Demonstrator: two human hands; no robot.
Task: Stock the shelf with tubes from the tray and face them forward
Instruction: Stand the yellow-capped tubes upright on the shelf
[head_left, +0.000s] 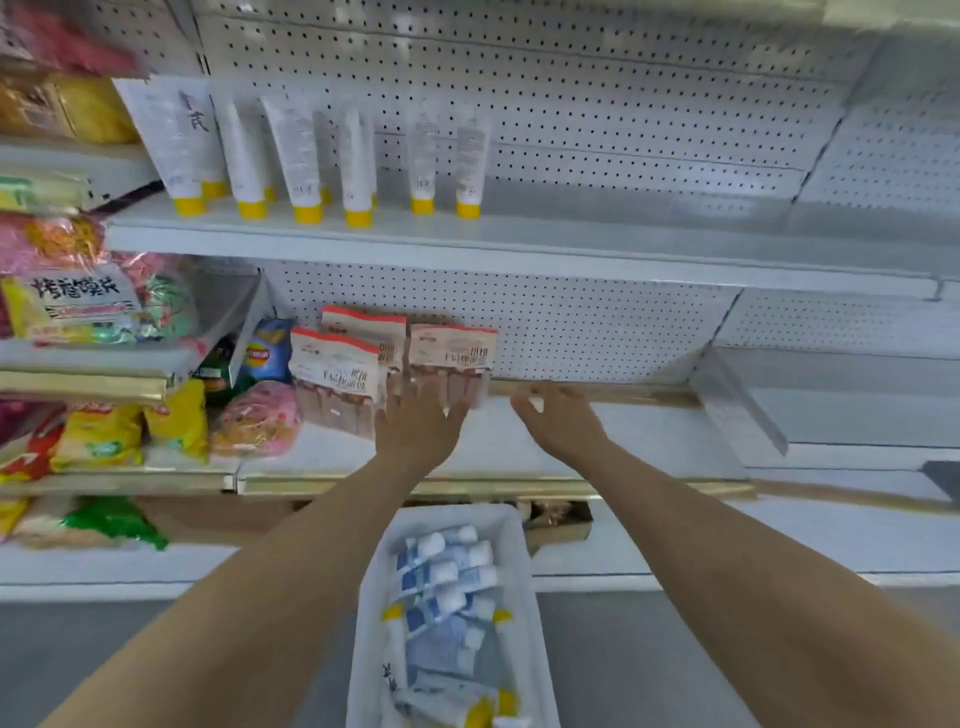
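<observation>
White pegboard shelving (571, 244) fills your view; at 11 o'clock yellow-capped tubes (306, 156) stand cap-down, their print too blurred to read. At 6 o'clock the white tray (363, 597) holds more tubes, its near end cut off. Your left hand (415, 431) lies open against red-topped packets (452, 353) with illegible writing; your right hand (558, 421) hovers empty, fingers spread.

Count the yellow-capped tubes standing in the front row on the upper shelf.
6 in front, left to right. More yellow caps peek out behind the left ones, so others are partly hidden.
</observation>
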